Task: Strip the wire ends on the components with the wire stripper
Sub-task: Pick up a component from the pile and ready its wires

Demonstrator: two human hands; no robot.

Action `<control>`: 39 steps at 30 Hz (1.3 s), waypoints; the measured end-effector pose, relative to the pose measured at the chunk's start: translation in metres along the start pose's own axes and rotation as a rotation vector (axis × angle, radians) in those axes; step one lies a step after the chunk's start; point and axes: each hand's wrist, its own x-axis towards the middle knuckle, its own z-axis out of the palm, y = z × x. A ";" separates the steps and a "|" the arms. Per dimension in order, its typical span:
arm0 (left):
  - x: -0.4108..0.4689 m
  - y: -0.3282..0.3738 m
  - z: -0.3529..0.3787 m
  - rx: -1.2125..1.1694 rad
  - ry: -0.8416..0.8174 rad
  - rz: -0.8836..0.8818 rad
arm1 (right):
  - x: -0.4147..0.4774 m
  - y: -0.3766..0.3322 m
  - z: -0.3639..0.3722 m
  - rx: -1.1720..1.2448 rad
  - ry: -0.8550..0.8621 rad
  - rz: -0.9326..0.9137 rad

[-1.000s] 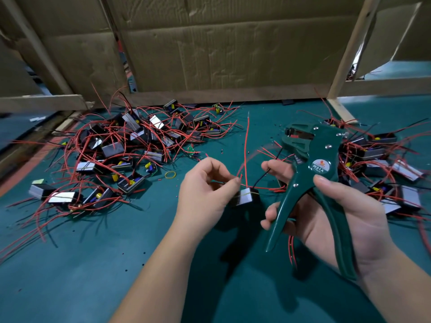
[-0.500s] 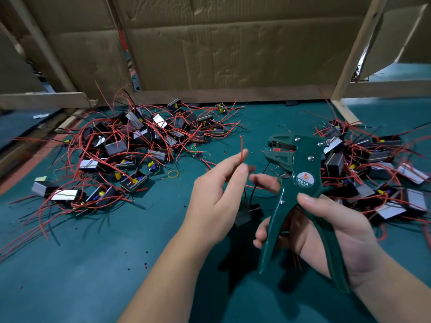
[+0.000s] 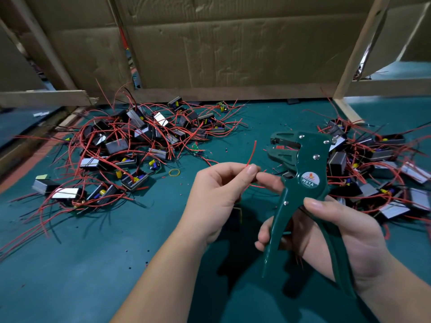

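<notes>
View from the person's head, looking down at a green mat [image 3: 70, 264] backed by a cardboard wall [image 3: 233, 54]. The left hand [image 3: 217, 194] pinched a red wire [image 3: 252, 153] between thumb and forefinger, with the other fingers curled. A short length of the wire rose above the fingertips and leaned right, its tip just beside the wire stripper [image 3: 303, 173] but not touching it. A second earlier a much longer stretch had stood upright above that hand; half a second earlier the forefinger had been stretched out along the wire, and it had since bent. The dark component [image 3: 238, 215] on this wire hung below the left hand, now mostly hidden behind it.

The right hand [image 3: 338, 241] gripped the stripper's spread green handles, thumb on top and fingers wrapped underneath, with its forefinger reaching out to touch the left fingertips. The tool's jaws stood apart, pointing left, about where they had been half a second before.

A left pile [image 3: 130, 145] and a right pile [image 3: 373, 171] of wired components lay on the mat, with a yellow rubber band [image 3: 174, 172] near the left one.
</notes>
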 end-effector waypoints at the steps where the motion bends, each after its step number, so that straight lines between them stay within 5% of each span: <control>1: 0.000 0.000 -0.002 0.027 -0.023 0.023 | 0.000 0.000 0.000 -0.007 -0.007 -0.012; 12: -0.004 0.003 -0.002 0.383 -0.076 0.082 | 0.000 -0.007 -0.004 -0.043 -0.015 -0.084; 23: -0.001 -0.001 -0.005 0.384 0.035 0.141 | 0.001 -0.008 -0.007 -0.006 0.054 -0.076; 33: -0.003 -0.003 -0.004 0.459 -0.149 0.123 | 0.000 -0.007 -0.006 -0.035 0.006 -0.094; 39: -0.005 -0.004 -0.002 0.391 -0.049 0.206 | 0.002 -0.003 -0.004 -0.056 0.044 -0.099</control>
